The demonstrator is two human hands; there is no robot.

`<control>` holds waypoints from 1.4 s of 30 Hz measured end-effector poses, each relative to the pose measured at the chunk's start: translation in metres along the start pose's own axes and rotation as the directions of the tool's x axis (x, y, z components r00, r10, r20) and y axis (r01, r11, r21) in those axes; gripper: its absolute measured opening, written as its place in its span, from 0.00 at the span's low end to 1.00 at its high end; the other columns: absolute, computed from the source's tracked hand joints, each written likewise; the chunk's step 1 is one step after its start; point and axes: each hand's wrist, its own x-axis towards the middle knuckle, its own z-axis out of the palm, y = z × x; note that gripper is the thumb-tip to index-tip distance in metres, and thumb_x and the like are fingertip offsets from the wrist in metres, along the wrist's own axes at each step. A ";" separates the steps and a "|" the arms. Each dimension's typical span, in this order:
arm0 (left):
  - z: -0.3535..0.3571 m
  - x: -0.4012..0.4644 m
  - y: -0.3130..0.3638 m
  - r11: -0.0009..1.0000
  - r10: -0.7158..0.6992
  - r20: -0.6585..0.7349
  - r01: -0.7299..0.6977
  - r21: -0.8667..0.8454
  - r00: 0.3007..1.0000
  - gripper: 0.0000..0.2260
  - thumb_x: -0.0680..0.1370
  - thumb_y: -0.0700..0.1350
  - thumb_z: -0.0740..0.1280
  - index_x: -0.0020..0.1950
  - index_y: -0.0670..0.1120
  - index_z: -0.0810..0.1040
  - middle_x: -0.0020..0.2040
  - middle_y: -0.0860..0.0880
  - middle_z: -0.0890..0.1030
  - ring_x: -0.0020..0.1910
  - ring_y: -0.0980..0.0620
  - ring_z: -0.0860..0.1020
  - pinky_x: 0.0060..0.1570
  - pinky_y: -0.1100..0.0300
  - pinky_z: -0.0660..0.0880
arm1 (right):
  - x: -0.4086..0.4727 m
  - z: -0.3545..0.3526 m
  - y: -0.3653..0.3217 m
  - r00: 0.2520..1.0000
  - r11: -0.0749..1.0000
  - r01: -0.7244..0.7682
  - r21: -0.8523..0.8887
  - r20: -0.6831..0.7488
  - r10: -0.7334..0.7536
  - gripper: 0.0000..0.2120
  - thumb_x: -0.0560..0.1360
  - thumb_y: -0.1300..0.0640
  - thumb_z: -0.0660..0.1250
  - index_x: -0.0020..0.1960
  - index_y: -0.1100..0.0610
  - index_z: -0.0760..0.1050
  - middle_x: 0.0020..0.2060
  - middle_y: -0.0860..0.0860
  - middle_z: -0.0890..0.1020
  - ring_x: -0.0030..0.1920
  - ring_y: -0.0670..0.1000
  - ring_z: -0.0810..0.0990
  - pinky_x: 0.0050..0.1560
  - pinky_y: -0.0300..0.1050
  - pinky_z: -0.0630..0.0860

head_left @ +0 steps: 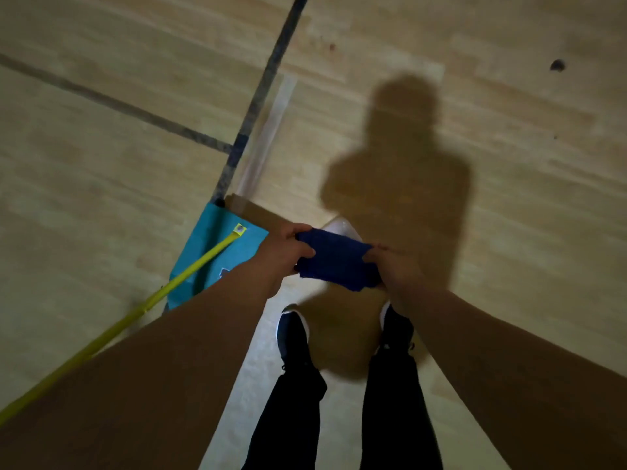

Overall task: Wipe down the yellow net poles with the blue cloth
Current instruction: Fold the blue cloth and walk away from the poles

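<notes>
Directly below the camera, two black shoes [294, 337] stand on the wooden floor [101, 198]. Above them, the left hand [288, 252] and right hand [395, 269] each pinch one end of the blue cloth [336, 262], fingers curled round it, holding it stretched between them. Left of the hands, the yellow pole [112, 330] rises from a teal base [220, 252]. Beyond, the person's shadow [400, 164] falls beside dark court lines [258, 106].

Both bare forearms reach forward and down, converging above the feet. The left hand [288, 252] pinches one end of the cloth [336, 261], fingers curled; the right hand [395, 268] grips the cloth's other end, thumb on top.
</notes>
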 end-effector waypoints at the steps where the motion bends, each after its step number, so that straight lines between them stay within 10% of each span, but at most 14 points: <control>1: 0.005 0.016 -0.007 1.000 -0.001 -0.013 0.001 0.000 1.000 0.23 0.76 0.30 0.66 0.66 0.50 0.78 0.66 0.41 0.77 0.64 0.38 0.77 0.50 0.48 0.80 | 0.016 0.000 0.006 1.000 1.000 0.005 -0.004 -0.002 -0.005 0.11 0.79 0.65 0.64 0.55 0.53 0.78 0.63 0.59 0.80 0.64 0.63 0.78 0.66 0.63 0.76; 17: 0.053 0.214 -0.099 0.986 -0.143 -0.035 0.145 0.080 0.989 0.28 0.75 0.28 0.67 0.71 0.50 0.75 0.65 0.45 0.77 0.62 0.42 0.78 0.63 0.45 0.79 | 0.222 0.010 0.087 0.999 0.995 -0.030 -0.091 0.014 0.031 0.20 0.76 0.60 0.66 0.67 0.56 0.75 0.57 0.57 0.82 0.56 0.58 0.82 0.62 0.61 0.80; 22: 0.065 0.260 -0.116 0.983 -0.167 0.000 0.166 0.083 0.986 0.34 0.74 0.26 0.67 0.77 0.50 0.69 0.71 0.44 0.72 0.69 0.42 0.74 0.70 0.45 0.73 | 0.263 0.020 0.092 0.999 0.999 -0.012 -0.053 -0.046 0.010 0.10 0.74 0.62 0.66 0.46 0.46 0.76 0.43 0.48 0.82 0.47 0.53 0.83 0.51 0.53 0.82; 32: 0.085 0.290 -0.142 0.989 -0.141 0.061 0.138 0.050 0.988 0.40 0.64 0.29 0.66 0.73 0.53 0.67 0.53 0.55 0.76 0.66 0.43 0.74 0.71 0.43 0.71 | 0.297 0.033 0.099 0.996 0.971 0.046 -0.235 -0.065 -0.063 0.18 0.76 0.62 0.64 0.65 0.58 0.78 0.58 0.60 0.83 0.58 0.61 0.82 0.62 0.59 0.79; 37: 0.085 0.292 -0.140 0.987 -0.141 0.076 0.135 0.084 0.987 0.41 0.69 0.25 0.65 0.80 0.52 0.64 0.64 0.48 0.78 0.69 0.43 0.74 0.70 0.47 0.71 | 0.306 0.040 0.091 0.998 0.938 -0.040 -0.346 -0.052 0.023 0.28 0.78 0.58 0.65 0.77 0.59 0.68 0.72 0.59 0.74 0.69 0.60 0.75 0.70 0.53 0.72; 42: 0.082 0.276 -0.122 0.989 -0.119 0.003 0.118 0.092 0.993 0.33 0.73 0.24 0.63 0.73 0.52 0.72 0.48 0.57 0.74 0.61 0.47 0.74 0.68 0.49 0.73 | 0.292 0.039 0.075 0.997 0.899 -0.070 -0.432 -0.057 0.050 0.19 0.80 0.60 0.63 0.69 0.64 0.75 0.64 0.61 0.80 0.66 0.59 0.77 0.48 0.41 0.71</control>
